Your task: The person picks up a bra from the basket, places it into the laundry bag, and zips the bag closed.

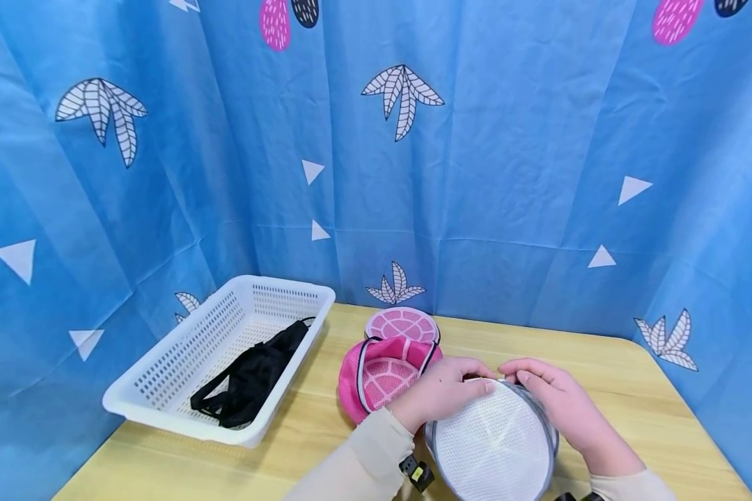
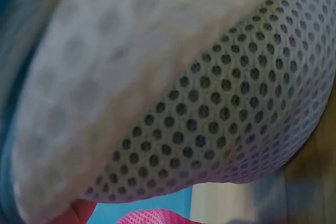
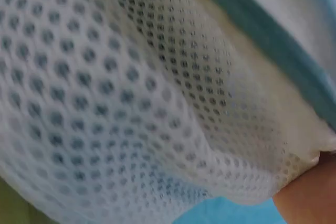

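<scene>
A round white mesh laundry bag (image 1: 491, 445) with grey trim stands at the front right of the table, its flat white mesh face turned toward me. At its top edge my left hand (image 1: 441, 391) pinches the rim, thumb on the mesh. My right hand (image 1: 558, 400) pinches the same rim a little to the right, the fingertips of both hands close together. White mesh (image 2: 226, 93) fills most of the left wrist view. The right wrist view shows the mesh wall (image 3: 79, 93), folded inward, and grey-blue trim (image 3: 262, 30). What the fingertips hold behind the rim is hidden.
Left of my hands lies a pink mesh bag (image 1: 351, 379), its round lid (image 1: 403, 323) tipped back. A white plastic basket (image 1: 157, 417) at the left contains a black strappy garment (image 1: 257, 379). Blue patterned curtains (image 1: 507, 174) surround the wooden table (image 1: 639, 410).
</scene>
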`<state>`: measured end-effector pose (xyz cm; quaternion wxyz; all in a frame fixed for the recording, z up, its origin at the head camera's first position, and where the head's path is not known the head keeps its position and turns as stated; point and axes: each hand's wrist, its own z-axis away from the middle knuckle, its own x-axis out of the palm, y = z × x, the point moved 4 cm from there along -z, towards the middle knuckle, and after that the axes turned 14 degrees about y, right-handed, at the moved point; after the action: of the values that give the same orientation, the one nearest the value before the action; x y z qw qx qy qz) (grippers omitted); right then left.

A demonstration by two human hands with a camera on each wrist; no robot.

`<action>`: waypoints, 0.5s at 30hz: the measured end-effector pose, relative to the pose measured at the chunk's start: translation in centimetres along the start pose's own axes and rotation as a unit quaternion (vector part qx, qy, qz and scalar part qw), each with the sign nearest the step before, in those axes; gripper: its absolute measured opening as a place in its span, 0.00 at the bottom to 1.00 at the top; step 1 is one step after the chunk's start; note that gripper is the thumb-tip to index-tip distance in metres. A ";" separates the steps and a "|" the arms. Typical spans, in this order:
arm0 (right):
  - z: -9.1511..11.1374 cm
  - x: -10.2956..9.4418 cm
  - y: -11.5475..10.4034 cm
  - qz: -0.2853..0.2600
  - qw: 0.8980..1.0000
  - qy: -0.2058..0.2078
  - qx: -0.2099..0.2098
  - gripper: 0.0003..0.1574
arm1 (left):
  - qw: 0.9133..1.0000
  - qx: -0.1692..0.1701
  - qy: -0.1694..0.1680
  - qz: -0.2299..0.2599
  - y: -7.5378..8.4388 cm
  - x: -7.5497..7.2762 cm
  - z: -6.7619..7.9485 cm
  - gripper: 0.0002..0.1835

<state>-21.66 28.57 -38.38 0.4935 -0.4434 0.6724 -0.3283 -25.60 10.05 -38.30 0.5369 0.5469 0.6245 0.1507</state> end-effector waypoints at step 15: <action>0.2 0.8 0.3 0.019 0.997 -0.076 -0.011 0.17 | 0.999 0.005 0.014 0.031 0.4 0.0 0.2 0.04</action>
<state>-21.62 28.01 -39.03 0.5448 -0.4598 0.6443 -0.2769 -25.20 10.15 -38.09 0.5202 0.5668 0.6154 0.1716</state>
